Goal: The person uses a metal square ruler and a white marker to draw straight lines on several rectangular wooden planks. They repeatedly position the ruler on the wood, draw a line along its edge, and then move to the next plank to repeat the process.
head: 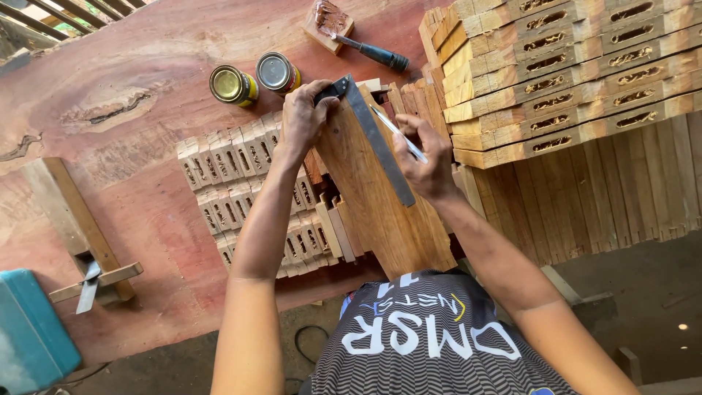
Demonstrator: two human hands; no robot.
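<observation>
Left hand [306, 117] clamps the try square [373, 132] flat on the board [380, 212]; right hand [428, 157], beside the blade, pinches a pencil [398, 133]. Keep the stock tight against the board's edge.

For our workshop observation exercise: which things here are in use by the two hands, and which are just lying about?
In use:
- left hand pressing the try square
- right hand holding a marking tool
- wooden board under the square

Lying about:
- two tins
- chisel
- mortised blocks
- stacked mortised pieces
- teal box
</observation>
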